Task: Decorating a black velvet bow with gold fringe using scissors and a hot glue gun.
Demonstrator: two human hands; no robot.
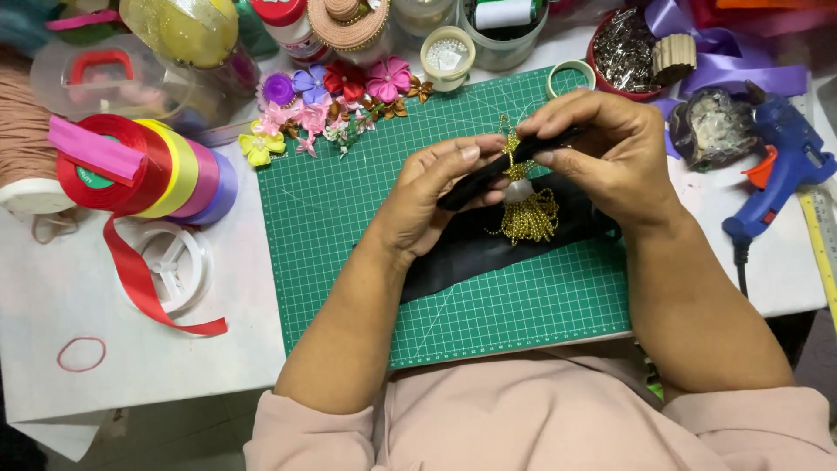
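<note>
Both hands meet over a green cutting mat (349, 218). My left hand (427, 196) pinches a strip of black ribbon (475, 187) between thumb and fingers. My right hand (602, 144) grips the same black ribbon a little further right, fingers curled over it. A gold bead tassel (527, 218) with a white bead at its top hangs from where the fingers meet. A wider black ribbon length (471, 257) lies flat on the mat under the hands.
Small fabric flowers (336, 100) lie at the mat's top left. Ribbon spools (148, 166) with a loose red tail sit left, next to an empty clear reel (174, 262). A blue glue gun (785, 170) rests right. Jars and a pin bowl (623, 44) line the back.
</note>
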